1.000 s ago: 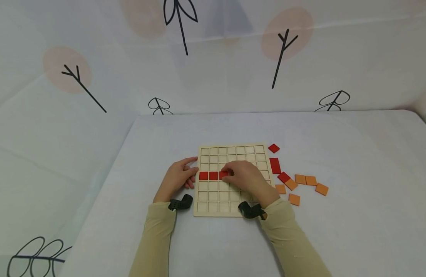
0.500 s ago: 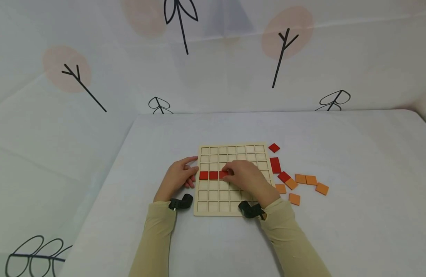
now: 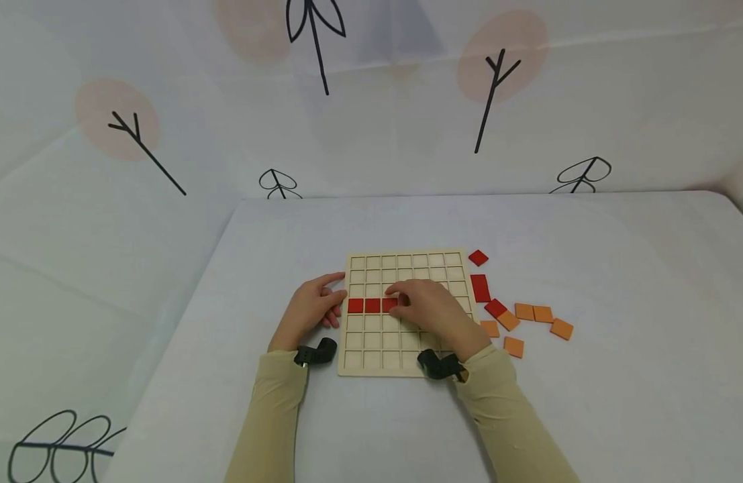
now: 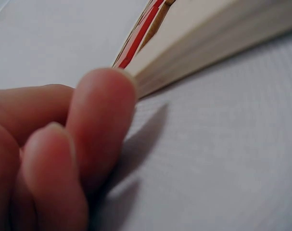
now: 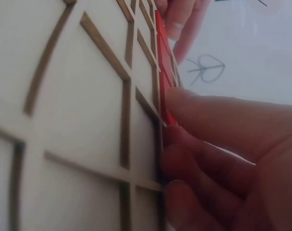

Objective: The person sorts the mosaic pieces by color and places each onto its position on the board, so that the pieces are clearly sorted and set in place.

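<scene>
A pale wooden board with a square grid lies flat on the table. Three red square tiles fill neighbouring cells at its left side, among them the leftmost tile and the middle tile. Over the third red tile is my right hand, its index finger and thumb spread slightly; the thumb touches the tile in the right wrist view. My left hand rests on the table against the board's left edge, holding nothing. In the left wrist view a fingertip meets the board's edge.
Right of the board lie loose red tiles, including a diamond-turned tile and a red piece. Several orange tiles, such as one at the far right and one nearer me, are scattered beside them. A white cloth covers the table.
The right index finger has lifted slightly away from the third red tile, widening the gap to the thumb. The tile and my left hand stay in place.
</scene>
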Available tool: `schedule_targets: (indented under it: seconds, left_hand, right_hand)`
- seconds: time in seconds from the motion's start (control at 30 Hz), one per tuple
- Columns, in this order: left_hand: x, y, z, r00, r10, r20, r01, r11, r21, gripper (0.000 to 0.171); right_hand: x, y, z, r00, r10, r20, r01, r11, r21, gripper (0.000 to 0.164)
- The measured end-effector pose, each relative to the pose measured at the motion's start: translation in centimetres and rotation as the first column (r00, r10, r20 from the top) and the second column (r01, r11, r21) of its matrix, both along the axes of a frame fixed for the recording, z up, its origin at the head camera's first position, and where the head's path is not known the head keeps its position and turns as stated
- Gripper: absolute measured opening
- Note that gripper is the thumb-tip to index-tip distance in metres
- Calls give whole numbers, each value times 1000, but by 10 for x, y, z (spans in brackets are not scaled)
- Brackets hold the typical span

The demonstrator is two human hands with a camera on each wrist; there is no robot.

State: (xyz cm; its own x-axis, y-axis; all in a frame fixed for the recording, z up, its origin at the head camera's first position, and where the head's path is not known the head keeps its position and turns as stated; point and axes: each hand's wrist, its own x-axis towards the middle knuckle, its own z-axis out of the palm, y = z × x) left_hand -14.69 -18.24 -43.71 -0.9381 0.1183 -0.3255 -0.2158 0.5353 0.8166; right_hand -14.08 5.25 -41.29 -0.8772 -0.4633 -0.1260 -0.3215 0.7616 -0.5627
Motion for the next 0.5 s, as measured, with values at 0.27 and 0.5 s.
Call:
schedule_targets:
  seconds: [0.27, 0.5]
  left_hand:
    - [0, 1, 0, 1000, 6, 9, -6, 1000, -5, 46]
    - [0, 1, 0, 1000, 16, 18, -15, 1000, -3, 45]
  right_hand:
    - [-2, 8, 3, 1000, -16, 2, 16, 999, -31, 28]
    - [-5, 19, 3, 999, -30, -21, 29, 999, -26, 28]
